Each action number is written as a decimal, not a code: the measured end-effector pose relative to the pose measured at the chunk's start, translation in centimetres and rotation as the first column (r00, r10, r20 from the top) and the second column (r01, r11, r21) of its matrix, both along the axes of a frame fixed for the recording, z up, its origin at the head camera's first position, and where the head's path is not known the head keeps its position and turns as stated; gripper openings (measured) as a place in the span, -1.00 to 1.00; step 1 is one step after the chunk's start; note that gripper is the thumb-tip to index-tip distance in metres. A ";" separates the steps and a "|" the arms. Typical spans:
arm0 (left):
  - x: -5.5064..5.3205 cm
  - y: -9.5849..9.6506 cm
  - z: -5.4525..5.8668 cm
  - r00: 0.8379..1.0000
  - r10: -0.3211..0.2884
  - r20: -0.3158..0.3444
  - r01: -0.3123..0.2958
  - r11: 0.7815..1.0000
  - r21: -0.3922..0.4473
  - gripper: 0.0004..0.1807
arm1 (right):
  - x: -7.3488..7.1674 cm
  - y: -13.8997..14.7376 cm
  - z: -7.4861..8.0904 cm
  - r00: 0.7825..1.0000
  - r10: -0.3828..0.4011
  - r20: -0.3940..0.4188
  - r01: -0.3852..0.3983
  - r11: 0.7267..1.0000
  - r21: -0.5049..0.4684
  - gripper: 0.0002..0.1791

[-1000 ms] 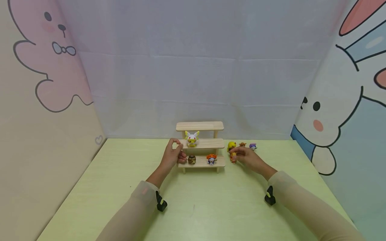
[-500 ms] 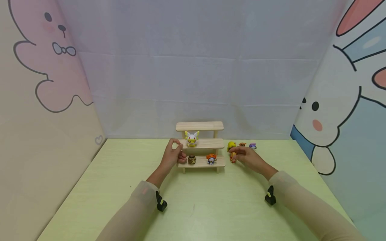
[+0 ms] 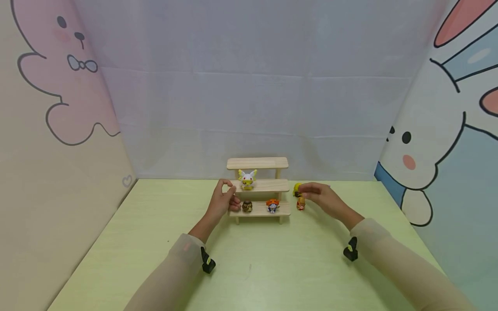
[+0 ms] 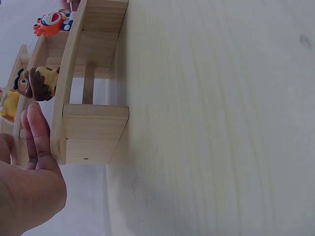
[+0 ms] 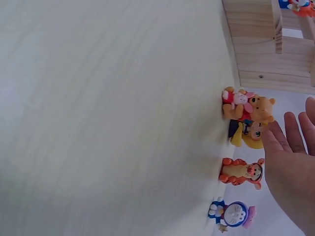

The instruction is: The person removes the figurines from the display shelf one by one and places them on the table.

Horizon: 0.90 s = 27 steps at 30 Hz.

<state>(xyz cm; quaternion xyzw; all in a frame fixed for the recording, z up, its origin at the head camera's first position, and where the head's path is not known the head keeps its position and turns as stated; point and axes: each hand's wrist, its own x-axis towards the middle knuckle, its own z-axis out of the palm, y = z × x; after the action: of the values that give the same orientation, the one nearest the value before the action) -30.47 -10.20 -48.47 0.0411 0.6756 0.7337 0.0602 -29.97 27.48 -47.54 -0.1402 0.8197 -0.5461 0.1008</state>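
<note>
At the left end of the three-tier wooden shelf (image 3: 258, 185), my left hand (image 3: 221, 201) grips the middle board's end between thumb and index finger. Its other fingers rest by the lower board, beside an owl figurine (image 4: 39, 83). Right of the shelf, my right hand (image 3: 324, 199) has its fingers extended and holds nothing. Just below its fingertips in the head view, a bear figurine (image 5: 256, 105) with a small pink figure stands on the table. Close to this bear is a yellow-haired figurine (image 5: 246, 133), partly hidden by it in the right wrist view.
An orange-hooded figurine (image 3: 272, 205) stands on the lower board's right half. A yellow figurine in a white hood (image 3: 247, 179) occupies the middle board. A tiger figurine (image 5: 241, 170) and a blue cat figurine (image 5: 231, 214) stand on the table (image 3: 249, 268) at right.
My right hand has let go of the bear figurine and shifted up and slightly right, now covering the figurines at the back right. My left hand stays in place.
</note>
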 end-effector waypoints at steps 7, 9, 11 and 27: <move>-0.2 -0.1 -0.5 1.000 -0.001 -0.001 0.001 1.000 0.004 -0.86 | 0.0 -0.4 0.8 0.999 0.004 0.033 -0.003 0.999 -0.042 -0.55; -0.2 -0.1 -0.6 1.000 -0.004 0.000 0.004 1.000 0.001 -0.85 | 0.0 -0.6 1.2 1.000 0.010 0.029 -0.008 0.999 -0.039 -0.54; -0.2 -0.1 -0.7 1.000 -0.006 0.000 0.006 1.000 0.000 -0.85 | 0.0 -0.8 1.5 1.000 0.012 0.027 -0.011 0.999 -0.043 -0.52; -0.3 -0.2 -0.8 1.000 -0.004 -0.012 0.004 1.000 -0.003 -0.86 | 0.2 -3.0 4.6 0.999 0.049 -0.016 -0.050 0.998 -0.038 -0.49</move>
<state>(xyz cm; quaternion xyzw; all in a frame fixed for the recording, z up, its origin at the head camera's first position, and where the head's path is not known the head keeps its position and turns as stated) -30.77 -10.36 -49.25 0.0468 0.6768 0.7324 0.0576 -29.73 24.53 -42.94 -0.1664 0.8061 -0.5580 0.1054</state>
